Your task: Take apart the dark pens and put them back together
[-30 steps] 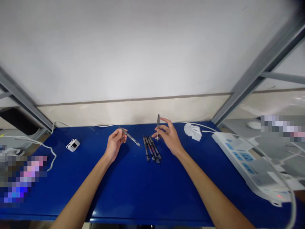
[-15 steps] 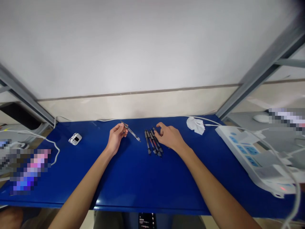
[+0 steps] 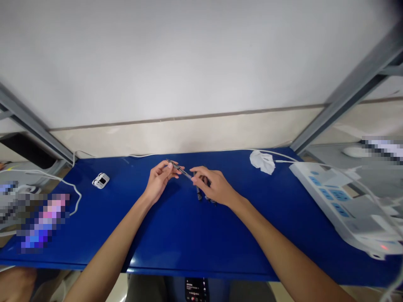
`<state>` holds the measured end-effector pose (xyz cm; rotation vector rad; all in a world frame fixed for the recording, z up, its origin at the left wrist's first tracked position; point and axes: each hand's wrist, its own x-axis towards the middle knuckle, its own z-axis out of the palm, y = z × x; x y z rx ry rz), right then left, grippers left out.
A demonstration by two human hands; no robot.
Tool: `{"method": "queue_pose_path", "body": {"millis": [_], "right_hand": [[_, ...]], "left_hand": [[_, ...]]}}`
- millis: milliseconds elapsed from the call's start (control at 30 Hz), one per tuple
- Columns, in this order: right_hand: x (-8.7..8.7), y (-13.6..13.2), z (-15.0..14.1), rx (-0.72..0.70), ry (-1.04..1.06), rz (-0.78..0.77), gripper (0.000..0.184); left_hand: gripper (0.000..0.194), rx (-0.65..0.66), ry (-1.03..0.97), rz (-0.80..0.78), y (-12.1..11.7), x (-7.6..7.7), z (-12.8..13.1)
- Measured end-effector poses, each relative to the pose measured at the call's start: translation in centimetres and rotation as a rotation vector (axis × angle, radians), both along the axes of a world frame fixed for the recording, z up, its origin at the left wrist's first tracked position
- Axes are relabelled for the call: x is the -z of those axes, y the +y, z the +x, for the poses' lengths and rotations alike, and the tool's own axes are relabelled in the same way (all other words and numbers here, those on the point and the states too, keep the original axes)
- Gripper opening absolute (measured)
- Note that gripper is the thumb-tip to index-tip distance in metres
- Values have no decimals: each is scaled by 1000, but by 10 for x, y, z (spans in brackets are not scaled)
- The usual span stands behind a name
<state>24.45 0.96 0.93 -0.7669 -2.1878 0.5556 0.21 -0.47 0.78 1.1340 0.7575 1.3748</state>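
Note:
My left hand is closed on the upper end of a slim pen, which slants down to the right above the desk. At the pen's lower end, the thumb and fingers of my right hand are closed in a pinch on its tip. Several dark pens lie side by side on the blue desk, mostly hidden behind my right hand; only their lower ends show.
A small white device lies to the left, near a white cable. To the right are a crumpled white tissue and a large white power strip with cables. A phone shows below the desk's front edge.
My right hand has moved left from the row of pens to the tip of the pen in my left hand. That pen has shifted slightly right, and my view has tilted a little.

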Motion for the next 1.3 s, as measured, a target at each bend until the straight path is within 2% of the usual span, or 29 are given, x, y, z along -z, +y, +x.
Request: {"method": "queue_pose_path", "body": {"millis": [167, 367, 500, 567, 733, 1000, 1167, 1233, 1300], "right_hand": [[9, 2, -5, 43, -51, 38, 25], [5, 5, 2, 139, -53, 26, 24], [4, 5, 3, 141, -104, 34, 25], [5, 6, 3, 130, -157, 56, 26], [10, 10, 3, 110, -235, 84, 29], [17, 13, 0, 77, -215, 75, 30], [16, 11, -5, 69, -220, 145, 30], [13, 11, -3, 59, -201, 174, 29], [11, 12, 0, 61, -182, 190, 27]], "left_hand": [[30, 14, 14, -15, -1, 1, 3], [38, -64, 19, -11, 4, 5, -3], [48, -81, 71, 40, 4, 4, -5], [50, -91, 142, 74, 3, 4, -4], [31, -200, 438, 166, 2, 8, -5], [32, -280, 918, 450, -2, 0, -20], [50, -320, 1027, 509, 0, 5, -25], [43, -310, 1022, 514, 2, 7, -26], [27, -302, 1000, 549, 4, 8, -25]]}}
